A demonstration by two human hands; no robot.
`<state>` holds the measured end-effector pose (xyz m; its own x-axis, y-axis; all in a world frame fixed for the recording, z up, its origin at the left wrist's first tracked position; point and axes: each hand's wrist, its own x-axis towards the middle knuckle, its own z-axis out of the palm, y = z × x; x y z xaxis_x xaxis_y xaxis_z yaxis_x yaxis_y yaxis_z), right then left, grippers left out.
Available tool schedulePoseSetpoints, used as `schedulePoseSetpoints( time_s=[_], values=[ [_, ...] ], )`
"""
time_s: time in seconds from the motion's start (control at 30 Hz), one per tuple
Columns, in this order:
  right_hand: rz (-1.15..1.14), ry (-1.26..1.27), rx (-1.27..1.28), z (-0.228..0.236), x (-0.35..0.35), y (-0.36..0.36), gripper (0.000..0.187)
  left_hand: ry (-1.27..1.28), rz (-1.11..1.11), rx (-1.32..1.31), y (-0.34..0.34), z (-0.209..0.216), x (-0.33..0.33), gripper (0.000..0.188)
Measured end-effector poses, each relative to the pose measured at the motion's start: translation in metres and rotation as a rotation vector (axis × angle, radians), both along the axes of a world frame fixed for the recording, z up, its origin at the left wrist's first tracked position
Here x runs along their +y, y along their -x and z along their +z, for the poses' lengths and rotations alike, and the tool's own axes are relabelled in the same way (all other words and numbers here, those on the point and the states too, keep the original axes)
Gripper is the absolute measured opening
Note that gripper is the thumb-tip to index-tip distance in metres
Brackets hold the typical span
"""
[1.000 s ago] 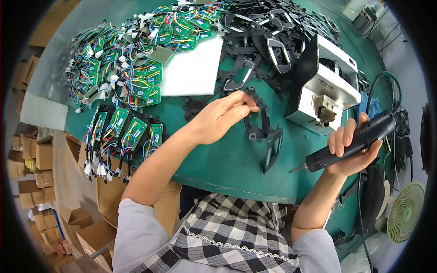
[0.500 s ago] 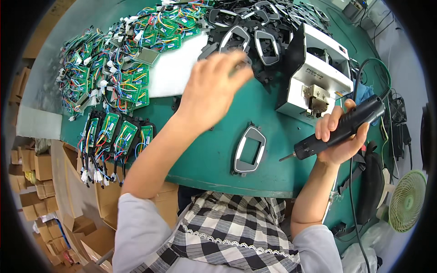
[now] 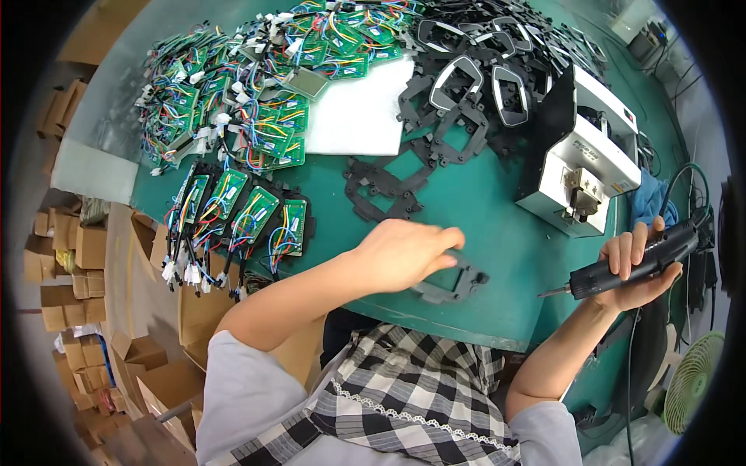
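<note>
My left hand is over the near part of the green table, its thumb and fingers pinched at the upper edge of a black plastic frame. This frame shows its dark side, and the hand hides part of it. In my right hand is a black corded electric screwdriver, its bit pointing left, held above the table's right side. Several black plastic brackets lie beyond my left hand. Left of it, circuit boards with coloured wires sit in a row on black parts.
A white and black screw feeder stands at the right. Wired green boards are heaped at the far left beside a white foam sheet. Black frames with silver rims pile up at the back. A green fan is at the lower right.
My left hand has come down and nearer to the frame, which showed its silver-rimmed face before and now shows its dark side. The view has shifted; my right hand still holds the screwdriver.
</note>
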<state>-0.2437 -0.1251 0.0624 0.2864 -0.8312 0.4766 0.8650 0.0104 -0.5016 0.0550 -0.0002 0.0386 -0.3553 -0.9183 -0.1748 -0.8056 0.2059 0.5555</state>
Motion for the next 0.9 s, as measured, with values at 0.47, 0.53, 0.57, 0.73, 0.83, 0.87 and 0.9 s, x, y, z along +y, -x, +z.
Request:
schedulePoseSetpoints(
  time_s=[0.47,0.53,0.57,0.73,0.83,0.87,0.9],
  values=[
    [0.072,-0.049,-0.028,-0.007,-0.005,-0.009,0.057,0.120,0.384,-1.062,-0.266,0.074,-0.017,0.069],
    [0.096,-0.047,-0.037,-0.006,-0.005,-0.016,0.057,0.093,0.314,-1.030,-0.299,0.055,-0.010,0.086],
    [0.099,-0.041,-0.030,-0.005,-0.004,-0.017,0.057,0.066,0.346,-0.922,-0.306,0.047,-0.012,0.090],
    [0.006,-0.039,0.022,-0.005,-0.001,-0.017,0.057,-0.028,0.483,-0.495,-0.299,0.059,-0.032,0.080],
    [0.022,-0.052,0.005,-0.006,-0.002,-0.017,0.057,0.263,0.302,-0.800,-0.294,0.047,-0.026,0.083],
    [0.015,-0.053,0.004,-0.007,-0.002,-0.017,0.057,0.402,0.238,-0.826,-0.297,0.044,-0.025,0.084],
    [0.008,-0.056,0.005,-0.007,-0.001,-0.017,0.056,0.409,0.179,-0.755,-0.300,0.047,-0.027,0.081]
  ],
)
